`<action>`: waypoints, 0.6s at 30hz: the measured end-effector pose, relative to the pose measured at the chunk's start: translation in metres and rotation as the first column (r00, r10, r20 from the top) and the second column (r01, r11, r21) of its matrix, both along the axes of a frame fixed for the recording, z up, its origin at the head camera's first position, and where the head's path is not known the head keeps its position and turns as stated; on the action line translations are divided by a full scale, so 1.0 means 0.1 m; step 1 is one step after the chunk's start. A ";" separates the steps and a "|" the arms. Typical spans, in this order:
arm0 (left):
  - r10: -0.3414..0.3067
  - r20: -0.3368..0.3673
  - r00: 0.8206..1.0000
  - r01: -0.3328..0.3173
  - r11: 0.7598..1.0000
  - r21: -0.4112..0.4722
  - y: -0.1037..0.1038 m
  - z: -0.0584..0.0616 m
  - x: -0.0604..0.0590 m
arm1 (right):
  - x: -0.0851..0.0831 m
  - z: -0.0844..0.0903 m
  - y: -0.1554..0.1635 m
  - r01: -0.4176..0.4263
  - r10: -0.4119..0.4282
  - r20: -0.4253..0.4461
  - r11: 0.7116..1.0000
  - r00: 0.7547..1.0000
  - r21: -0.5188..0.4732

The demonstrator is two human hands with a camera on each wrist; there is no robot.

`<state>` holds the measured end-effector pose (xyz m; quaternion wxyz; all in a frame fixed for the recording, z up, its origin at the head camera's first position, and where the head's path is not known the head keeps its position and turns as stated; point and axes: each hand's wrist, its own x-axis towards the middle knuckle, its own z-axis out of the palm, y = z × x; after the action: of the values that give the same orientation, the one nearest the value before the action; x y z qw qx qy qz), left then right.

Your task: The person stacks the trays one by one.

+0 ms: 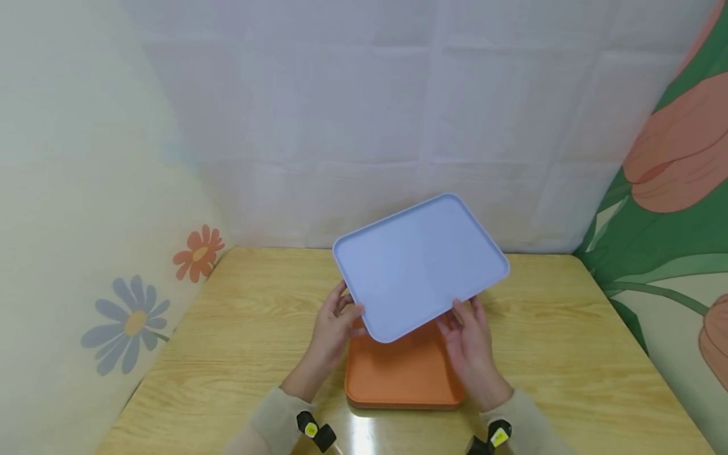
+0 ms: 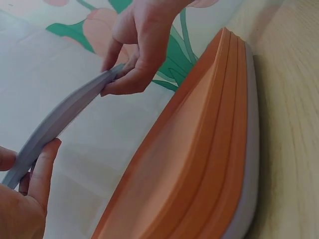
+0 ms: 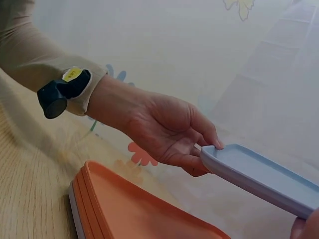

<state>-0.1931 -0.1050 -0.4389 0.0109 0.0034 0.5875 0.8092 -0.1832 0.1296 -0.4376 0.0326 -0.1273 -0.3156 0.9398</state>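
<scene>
A light blue rectangular tray (image 1: 421,265) is held up in the air, turned at an angle, by both hands. My left hand (image 1: 335,322) pinches its left edge, thumb on top and fingers beneath. On the near edge, toward the right, my right hand (image 1: 469,347) pinches it in the same way. Below lies a stack of orange trays (image 1: 404,373), its far part hidden behind the blue tray in the head view. From the left wrist view, several orange trays (image 2: 199,164) are nested on a bluish-grey tray (image 2: 251,149) at the bottom.
The stack rests on a wood-grain table (image 1: 256,328) near its front edge. A white cloth (image 1: 352,114) hangs behind the table. Flower-patterned coverings stand at the left (image 1: 68,189) and right (image 1: 682,208). Each wrist wears a small black camera (image 1: 315,431).
</scene>
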 end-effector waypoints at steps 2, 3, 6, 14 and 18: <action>0.003 -0.001 1.000 -0.003 1.000 -0.003 0.01 -0.01 0.00 | -0.01 -0.01 0.01 0.004 -0.004 0.012 1.000 1.000 -0.004; 0.004 0.000 1.000 -0.004 1.000 -0.001 0.01 -0.01 0.00 | -0.01 -0.01 0.02 0.006 -0.006 0.018 1.000 1.000 -0.003; -0.001 0.012 1.000 0.001 1.000 0.005 0.01 -0.02 0.00 | -0.03 -0.01 0.06 0.009 -0.009 0.031 1.000 0.999 0.001; -0.092 0.054 0.994 0.090 0.996 0.027 -0.08 -0.01 0.01 | -0.07 -0.04 0.23 -0.057 0.056 0.025 0.996 0.998 0.065; -0.104 0.066 0.992 0.100 0.993 0.058 -0.19 0.03 -0.02 | -0.08 -0.06 0.36 -0.141 0.142 0.006 0.982 0.990 0.127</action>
<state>-0.1951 -0.1239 -0.4357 0.0722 0.0058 0.5635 0.8229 -0.1909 0.1660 -0.4438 -0.0259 -0.1010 -0.3828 0.9179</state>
